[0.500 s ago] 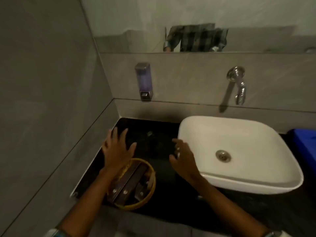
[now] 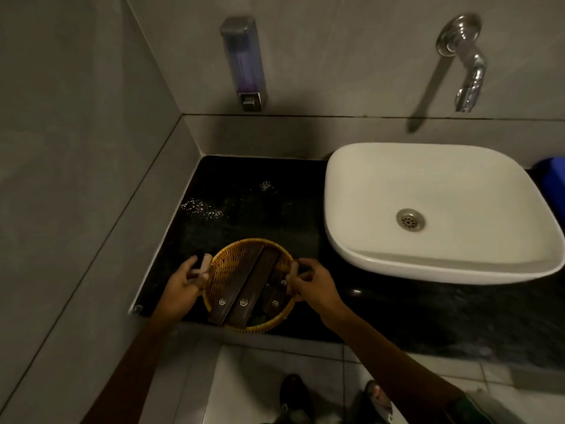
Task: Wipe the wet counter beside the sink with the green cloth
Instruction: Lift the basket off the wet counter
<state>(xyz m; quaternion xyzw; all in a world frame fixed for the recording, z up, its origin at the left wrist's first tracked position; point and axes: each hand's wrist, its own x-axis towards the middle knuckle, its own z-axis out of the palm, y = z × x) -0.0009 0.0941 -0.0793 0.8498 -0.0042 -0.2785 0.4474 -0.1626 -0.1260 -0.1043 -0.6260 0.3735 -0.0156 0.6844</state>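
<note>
Woven round wicker basket (image 2: 249,284) of dark packets, pinched at opposite rims by left hand (image 2: 183,283) and right hand (image 2: 315,286), seemingly to clear the wet black counter (image 2: 260,203).

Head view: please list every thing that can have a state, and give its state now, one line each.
Wicker basket: on the counter's front edge, gripped at both sides, holding dark packets.
Left hand: closed on the basket's left rim.
Right hand: closed on the basket's right rim.
Counter: black, wet, droplets showing.
Sink: empty, drain open.
Tap: no water running.
Soap dispenser: on the wall, some purple liquid low inside.
Green cloth: not in view.
</note>
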